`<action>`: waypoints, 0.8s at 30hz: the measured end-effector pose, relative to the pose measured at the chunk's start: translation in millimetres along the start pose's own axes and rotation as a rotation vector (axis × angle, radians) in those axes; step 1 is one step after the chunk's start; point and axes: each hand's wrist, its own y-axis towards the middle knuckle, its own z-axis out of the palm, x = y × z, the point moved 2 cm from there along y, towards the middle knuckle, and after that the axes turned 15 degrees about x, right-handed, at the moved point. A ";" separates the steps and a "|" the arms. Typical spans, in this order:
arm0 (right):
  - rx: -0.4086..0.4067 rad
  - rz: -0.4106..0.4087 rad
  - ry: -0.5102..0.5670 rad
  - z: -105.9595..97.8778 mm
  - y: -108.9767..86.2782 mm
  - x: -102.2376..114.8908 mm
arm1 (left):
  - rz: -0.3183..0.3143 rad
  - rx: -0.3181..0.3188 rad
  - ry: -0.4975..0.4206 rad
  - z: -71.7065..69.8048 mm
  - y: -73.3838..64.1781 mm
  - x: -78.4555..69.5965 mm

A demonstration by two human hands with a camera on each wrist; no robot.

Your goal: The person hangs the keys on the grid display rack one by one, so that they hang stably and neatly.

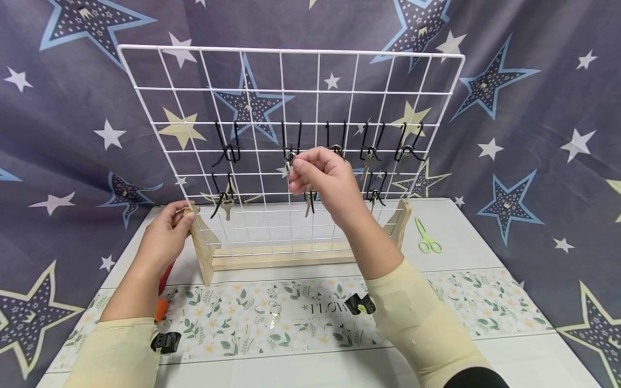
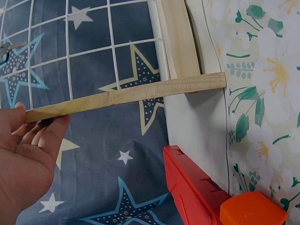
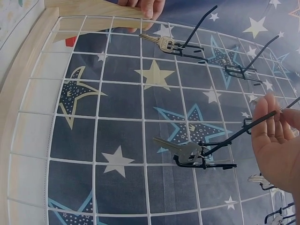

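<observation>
A white wire grid (image 1: 301,90) stands upright in a wooden stand, with black hooks (image 1: 228,153) in two rows. My left hand (image 1: 165,237) grips the top of the stand's left side piece (image 1: 201,248); in the left wrist view the thumb and fingers (image 2: 55,136) hold the wooden edge. At an upper-row hook, my right hand (image 1: 327,183) pinches a small silvery key (image 1: 289,161), mostly hidden by the fingers. Other keys hang from several hooks, among them a brass-coloured key (image 3: 166,44) and a grey one (image 3: 185,151). The upper-left hook (image 3: 241,71) bears none.
A loose key on a ring (image 1: 275,310) lies on the floral runner (image 1: 218,323) in front of the stand. Green scissors (image 1: 427,242) lie to the right. Left of the stand are a red case (image 2: 192,187) and an orange object (image 2: 253,208). A starry curtain hangs behind.
</observation>
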 end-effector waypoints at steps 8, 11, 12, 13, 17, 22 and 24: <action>-0.022 0.021 0.007 -1.8 5.2 -4.0 | 0.009 -0.007 0.010 -0.5 -0.1 0.4; -0.033 0.030 0.017 -2.0 7.2 -4.4 | 0.007 -0.007 0.012 -0.4 0.1 0.8; -0.036 0.032 0.018 -2.2 7.7 -4.4 | 0.007 -0.006 0.011 -0.4 0.0 0.5; -0.040 0.034 0.017 -2.4 8.3 -4.8 | 0.006 -0.006 0.010 -0.4 0.0 0.7; -0.056 0.043 0.016 -3.4 10.4 -6.8 | -0.001 -0.001 0.004 0.0 0.0 1.0; -0.083 0.053 0.019 -4.8 13.4 -9.2 | -0.009 -0.004 0.007 -0.3 -0.2 0.0; -0.092 0.059 0.022 -5.2 14.6 -10.4 | -0.011 -0.005 0.009 -0.5 -0.5 -0.4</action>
